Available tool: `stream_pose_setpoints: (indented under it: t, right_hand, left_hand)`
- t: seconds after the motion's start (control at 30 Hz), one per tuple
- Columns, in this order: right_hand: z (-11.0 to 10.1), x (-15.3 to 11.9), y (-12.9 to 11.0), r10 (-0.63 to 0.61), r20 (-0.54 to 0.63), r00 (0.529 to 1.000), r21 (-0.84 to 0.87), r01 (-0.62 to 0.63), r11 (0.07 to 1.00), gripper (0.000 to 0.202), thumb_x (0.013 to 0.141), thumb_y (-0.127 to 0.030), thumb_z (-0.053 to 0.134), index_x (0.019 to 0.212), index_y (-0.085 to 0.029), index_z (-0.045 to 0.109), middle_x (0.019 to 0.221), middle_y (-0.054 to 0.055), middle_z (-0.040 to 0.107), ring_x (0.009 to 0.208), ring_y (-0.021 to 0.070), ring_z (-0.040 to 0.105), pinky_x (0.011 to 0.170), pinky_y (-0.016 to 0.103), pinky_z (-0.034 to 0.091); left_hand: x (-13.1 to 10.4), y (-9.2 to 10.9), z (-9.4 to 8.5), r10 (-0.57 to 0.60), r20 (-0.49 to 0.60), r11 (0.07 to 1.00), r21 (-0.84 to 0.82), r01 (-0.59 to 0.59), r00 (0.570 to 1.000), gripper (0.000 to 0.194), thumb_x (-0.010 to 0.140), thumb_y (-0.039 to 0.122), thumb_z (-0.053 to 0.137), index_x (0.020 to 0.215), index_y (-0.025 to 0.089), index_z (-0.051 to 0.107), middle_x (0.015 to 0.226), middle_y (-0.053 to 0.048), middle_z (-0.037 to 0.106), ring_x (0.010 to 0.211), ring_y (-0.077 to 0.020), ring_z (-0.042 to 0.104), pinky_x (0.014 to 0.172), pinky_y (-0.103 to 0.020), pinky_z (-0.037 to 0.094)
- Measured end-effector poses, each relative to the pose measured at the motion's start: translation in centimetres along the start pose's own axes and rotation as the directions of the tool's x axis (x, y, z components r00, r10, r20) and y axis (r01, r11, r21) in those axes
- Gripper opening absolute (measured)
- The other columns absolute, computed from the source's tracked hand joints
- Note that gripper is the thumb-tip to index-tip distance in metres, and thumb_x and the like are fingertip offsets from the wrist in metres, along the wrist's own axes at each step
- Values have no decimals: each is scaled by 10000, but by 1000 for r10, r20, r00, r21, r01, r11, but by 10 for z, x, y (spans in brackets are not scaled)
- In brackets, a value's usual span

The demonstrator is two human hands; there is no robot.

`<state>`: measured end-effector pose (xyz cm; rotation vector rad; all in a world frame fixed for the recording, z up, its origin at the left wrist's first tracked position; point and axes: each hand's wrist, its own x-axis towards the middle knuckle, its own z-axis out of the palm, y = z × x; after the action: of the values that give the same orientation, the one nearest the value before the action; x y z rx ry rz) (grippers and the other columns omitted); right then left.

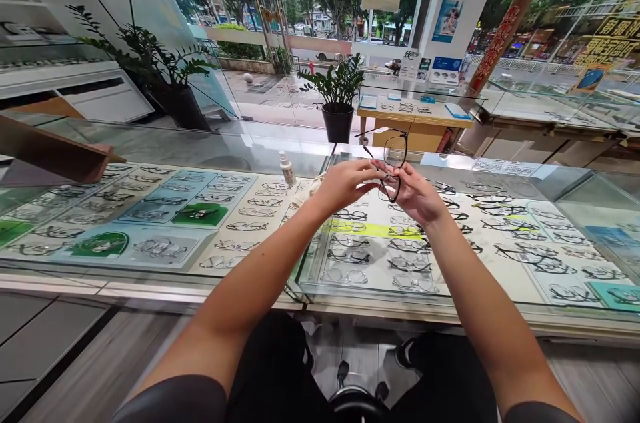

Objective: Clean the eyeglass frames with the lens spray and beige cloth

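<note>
A pair of black-rimmed glasses (395,151) is held up above the glass display case, turned so that one lens stands over the other. My left hand (350,181) reaches in from the left, its fingertips pinched at the middle of the frame. From the right, my right hand (417,195) grips the same glasses near the bridge and lower lens, its fingers bent round the rim. The temples point left, one of them above my left hand's fingers. Both hands are close together, and their fingertips partly hide the lower lens.
Under the glass counter (320,306) lie rows of glasses on pale trays. A small white bottle (287,169) stands left of my hands. A brown wooden object (55,149) is at far left. Potted plants (337,119) and a wooden table (415,117) stand beyond the counter.
</note>
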<state>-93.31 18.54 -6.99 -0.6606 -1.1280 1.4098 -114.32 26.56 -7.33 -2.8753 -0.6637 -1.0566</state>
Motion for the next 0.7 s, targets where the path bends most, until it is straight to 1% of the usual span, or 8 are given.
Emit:
stream_pose_setpoints:
  t: [0.13,0.3,0.4,0.47,0.53,0.6,0.67,0.7]
  right_hand:
    - [3,-2,-4,-18,-28,999,-3,18,1000,391,811,-541,919,893,-309,614,1432,26,764,1456,295,622,1190,534,518]
    - [4,-2,-10,-121,-72,990,-21,120,993,376,785,-563,937,906,-326,671,1506,-10,727,1498,279,589,1276,515,438]
    - [4,-3,-12,-159,-102,982,-54,154,987,413,749,-605,943,903,-328,678,1529,-5,711,1518,284,568,1273,520,441]
    - [5,-3,-13,-165,-113,980,-63,159,985,416,744,-606,946,891,-327,675,1527,-4,712,1518,286,567,1273,525,441]
    - [4,-4,-14,-167,-122,978,-56,161,985,399,754,-595,944,883,-329,676,1497,-5,730,1503,288,584,1281,532,433]
    - [3,-4,-14,-175,-130,976,-31,172,985,371,770,-576,937,878,-334,677,1436,-4,761,1473,290,613,1290,538,426]
    - [0,-5,-14,-186,-129,974,-15,185,983,339,790,-559,923,874,-338,681,1390,-3,780,1452,292,632,1294,543,425]
    - [-1,-5,-14,-189,-125,974,-17,188,982,323,801,-555,914,872,-340,684,1383,-2,782,1451,293,635,1292,546,429]
  left_hand:
    - [0,-2,-1,-26,13,1000,-8,26,1000,221,1062,351,659,1168,274,838,1136,-87,807,1026,-234,755,897,-347,545]
    - [-1,-5,1,-81,16,995,-54,81,997,205,1057,360,660,1073,265,841,1077,-64,809,969,-223,745,833,-327,521]
    - [-1,-5,4,-107,16,990,-88,108,994,200,1048,375,676,1042,263,842,1043,-58,805,958,-218,742,813,-316,512]
    - [-1,-3,4,-97,18,989,-115,98,995,204,1051,372,672,1043,259,842,1038,-57,802,942,-212,737,812,-312,511]
    - [-1,-2,2,-77,19,989,-128,79,997,219,1069,335,632,1098,262,837,1059,-58,799,932,-206,729,806,-311,505]
    - [0,-3,-3,-83,-2,990,-118,83,997,278,1080,265,577,1240,266,804,1099,-64,793,933,-204,718,813,-315,502]
    - [0,-9,-10,-143,-75,987,-86,136,987,360,1069,215,554,1379,252,735,1126,-73,785,956,-214,708,857,-336,511]
    - [0,-13,-14,-195,-139,980,-57,189,971,388,1060,206,555,1418,239,703,1136,-80,779,987,-229,704,899,-357,517]
